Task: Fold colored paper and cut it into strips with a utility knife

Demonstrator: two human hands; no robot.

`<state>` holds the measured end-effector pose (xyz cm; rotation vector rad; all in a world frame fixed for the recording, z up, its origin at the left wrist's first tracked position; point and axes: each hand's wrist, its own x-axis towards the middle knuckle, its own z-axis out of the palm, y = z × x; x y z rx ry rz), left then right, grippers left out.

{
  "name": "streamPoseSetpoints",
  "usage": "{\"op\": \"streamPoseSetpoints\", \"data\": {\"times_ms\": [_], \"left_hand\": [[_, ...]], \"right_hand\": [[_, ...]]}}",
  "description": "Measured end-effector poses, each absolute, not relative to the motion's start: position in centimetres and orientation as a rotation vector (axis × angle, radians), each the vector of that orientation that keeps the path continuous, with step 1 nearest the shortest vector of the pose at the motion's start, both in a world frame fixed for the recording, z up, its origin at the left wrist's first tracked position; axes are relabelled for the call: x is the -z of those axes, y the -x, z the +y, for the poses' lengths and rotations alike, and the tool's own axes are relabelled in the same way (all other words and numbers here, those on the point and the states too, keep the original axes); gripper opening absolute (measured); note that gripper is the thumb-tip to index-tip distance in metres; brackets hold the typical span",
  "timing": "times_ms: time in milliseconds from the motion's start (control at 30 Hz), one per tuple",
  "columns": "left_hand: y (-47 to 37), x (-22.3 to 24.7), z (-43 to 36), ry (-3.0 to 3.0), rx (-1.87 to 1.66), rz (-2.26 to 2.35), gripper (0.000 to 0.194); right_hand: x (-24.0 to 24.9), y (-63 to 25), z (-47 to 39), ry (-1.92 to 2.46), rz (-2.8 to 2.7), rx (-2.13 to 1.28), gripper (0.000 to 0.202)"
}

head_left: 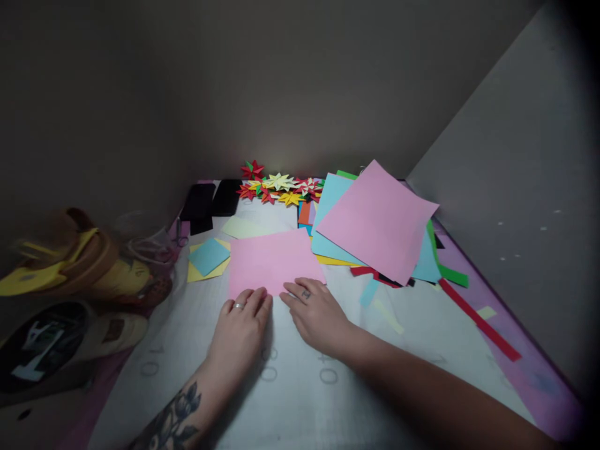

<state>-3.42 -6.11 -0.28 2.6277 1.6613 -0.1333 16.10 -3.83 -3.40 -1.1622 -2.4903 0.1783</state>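
A pink sheet of paper lies on the white, number-marked table covering in front of me. At its near left edge, my left hand has its fingers bent and closed on the paper, with the thumb mostly hidden. My right hand grips the same near edge further right, fingers close together and fingertips on the sheet. A narrow gap separates the two hands. Just left of the sheet are a small blue paper square and a yellow one beneath it. A pale green piece touches the far side.
Several folded paper stars line the back. Large coloured sheets are stacked at right, with a red strip and other offcuts nearby. Two dark phones lie back left. A brown bag and a cup stand at left.
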Motion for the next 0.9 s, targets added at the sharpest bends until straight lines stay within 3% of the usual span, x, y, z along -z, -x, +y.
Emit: {"op": "streamPoseSetpoints", "data": {"times_ms": [333,500,733,800,900], "left_hand": [[6.3,0.7,-9.1,-2.495,0.197,2.065,0.048],[6.5,0.5,-9.2,-2.508,0.212,2.066,0.046],[4.5,-1.9,-4.9,-2.607,0.203,1.84,0.028],[2.7,-1.6,-3.1,-2.641,0.084,1.707,0.031],[-0.2,0.0,-0.9,-2.65,-0.037,1.474,0.058]], "right_hand": [[3.5,-19.4,-4.2,1.383,-2.4,0.134,0.032],[3.5,-20.3,-4.3,1.469,-2.352,0.229,0.028],[3.8,-20.5,-4.4,1.5,-2.338,0.268,0.027],[3.8,-20.5,-4.4,1.493,-2.341,0.284,0.027],[3.8,-20.3,-4.5,1.497,-2.339,0.291,0.026]]}}
